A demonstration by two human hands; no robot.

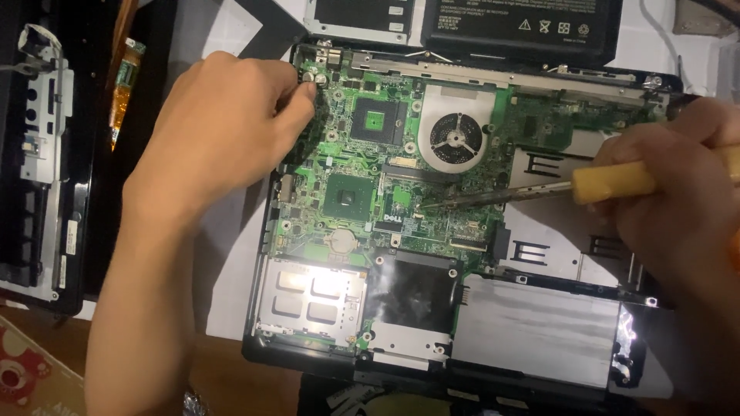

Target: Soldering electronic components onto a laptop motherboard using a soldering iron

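An opened laptop chassis (258,339), black plastic at the rim, lies on a white sheet and fills most of the view. Its green motherboard (354,166) is bare, studded with small components, two square dark chips and a round cooling fan (455,140) set in a dull grey metal shroud. Lower down sit a shiny metal card cage (312,296) and a flat silvery plate (536,327). Above the chassis lies a black battery pack (520,23); at far left, a black bezel part (38,154) with a metal bracket.

The left hand (220,127) rests on the board's upper left corner, fingers curled together and pressing down there, hiding that corner. The right hand (671,192) is wrapped tight around the yellow handle of a screwdriver (609,181); its slim steel shaft runs leftward, low over the board, tip meeting the board near its middle, just below the fan.
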